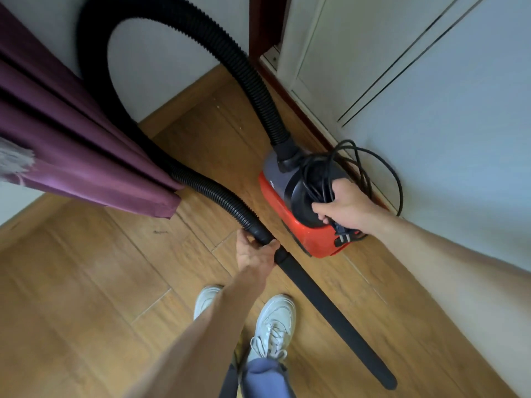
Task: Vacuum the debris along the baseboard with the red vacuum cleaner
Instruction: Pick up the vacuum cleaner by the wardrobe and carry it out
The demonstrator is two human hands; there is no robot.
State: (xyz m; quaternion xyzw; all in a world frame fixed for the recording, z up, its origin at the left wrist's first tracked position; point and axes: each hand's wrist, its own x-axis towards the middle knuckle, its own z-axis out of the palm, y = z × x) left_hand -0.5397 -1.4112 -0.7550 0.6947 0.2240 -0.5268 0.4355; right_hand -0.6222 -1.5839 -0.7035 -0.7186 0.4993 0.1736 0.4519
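Note:
The red vacuum cleaner (pixel 301 222) with a grey top sits on the wooden floor beside the right wall's baseboard (pixel 313 119). My right hand (pixel 344 208) grips its black handle together with the bundled black power cord (pixel 370 165), whose plug hangs below my fingers. A black ribbed hose (pixel 218 53) arches up from the cleaner, passes behind the curtain and comes down to my left hand (pixel 255 254). That hand is closed on the hose end where the long black crevice nozzle (pixel 333 314) begins. The nozzle points toward the lower right. Small light specks (pixel 218 106) lie near the far baseboard.
A purple curtain (pixel 71 145) hangs at the left, its hem close to the hose. A white panelled door (pixel 359 53) in a dark red frame stands at the upper right. My light sneakers (pixel 275 317) stand on the wood floor below the hands.

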